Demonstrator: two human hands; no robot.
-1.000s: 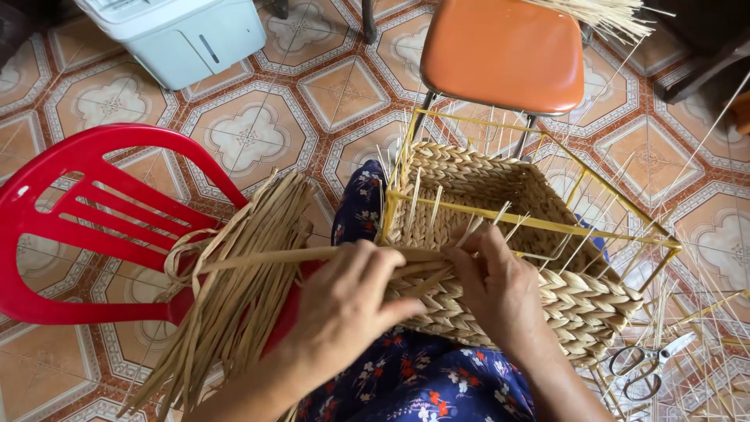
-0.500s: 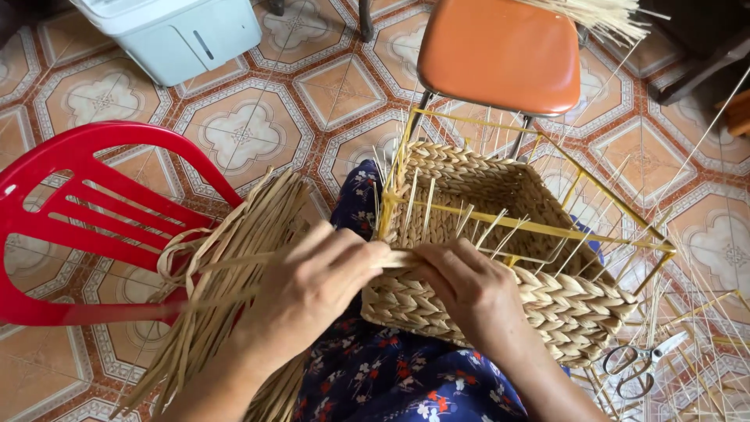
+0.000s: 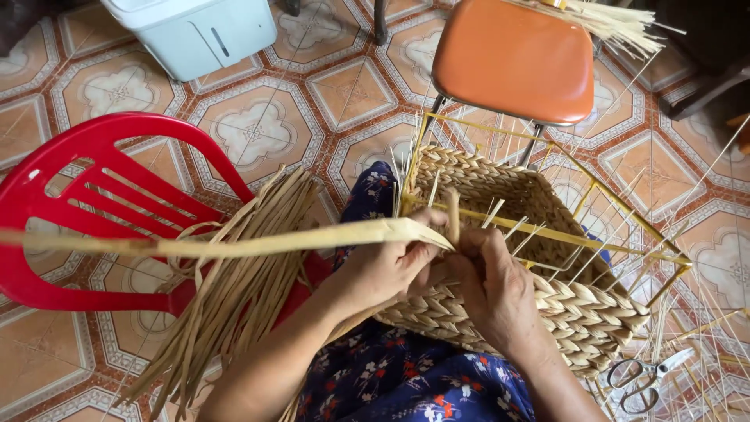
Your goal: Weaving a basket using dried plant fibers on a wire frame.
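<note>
Left hand (image 3: 387, 270): pinching a long flat straw strip (image 3: 234, 244) at the basket rim
Right hand (image 3: 496, 289): closed on the rim weave; touching left
Woven basket (image 3: 547, 312): on lap, tilted
Straw bundle (image 3: 234, 289): across red chair (image 3: 86, 203)

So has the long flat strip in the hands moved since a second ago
Yes. The long flat strip now stretches far left, across the red chair to the picture's edge; before, it ended near the chair's right side. Both hands hold it at the basket.

Patterned tile floor (image 3: 258, 129) carries red chair (image 3: 86, 211), orange chair (image 3: 512, 59), white bin (image 3: 195, 31); scissors (image 3: 644, 379).
</note>
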